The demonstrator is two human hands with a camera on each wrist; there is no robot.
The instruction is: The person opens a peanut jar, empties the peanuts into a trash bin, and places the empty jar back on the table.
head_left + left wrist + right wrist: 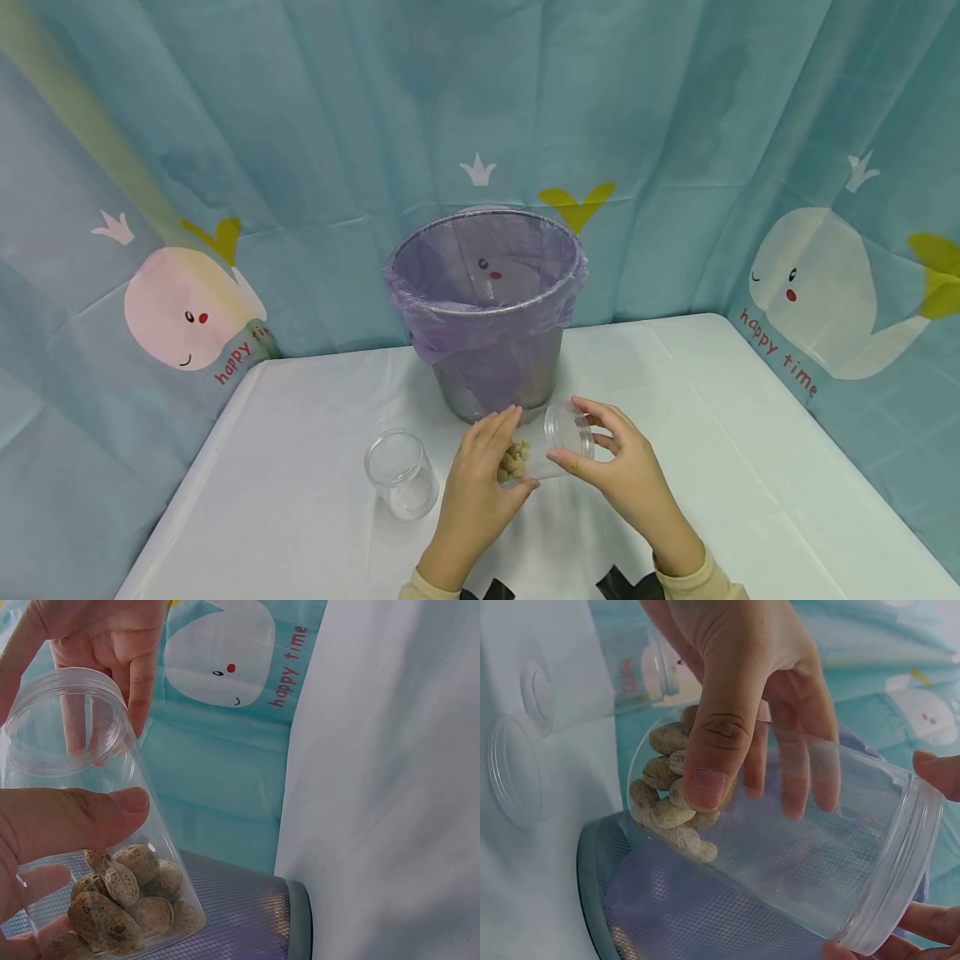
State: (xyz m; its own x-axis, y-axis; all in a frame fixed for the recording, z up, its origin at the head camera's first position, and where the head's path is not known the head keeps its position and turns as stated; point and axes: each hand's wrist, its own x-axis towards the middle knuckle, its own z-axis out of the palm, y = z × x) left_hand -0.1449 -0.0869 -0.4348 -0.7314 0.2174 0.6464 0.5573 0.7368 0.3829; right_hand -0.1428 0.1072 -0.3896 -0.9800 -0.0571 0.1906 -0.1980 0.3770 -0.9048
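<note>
A clear plastic jar (538, 450) is tilted nearly onto its side above the table, with several unshelled peanuts (124, 896) gathered at its base end. My left hand (483, 475) grips the jar near that base; its thumb presses on the wall over the peanuts in the right wrist view. At the other end my right hand (618, 458) holds the ringed rim (892, 870), thumb on one side and fingers on the other. To the left of my left hand, an empty clear jar (401, 475) stands upright on the table.
A mesh bin (498, 367) lined with a purple bag (487, 325) stands just beyond the hands. The white-covered table (285, 467) meets a blue printed curtain (337, 167) behind and at both sides. A clear round ridged piece (514, 769) lies on the table.
</note>
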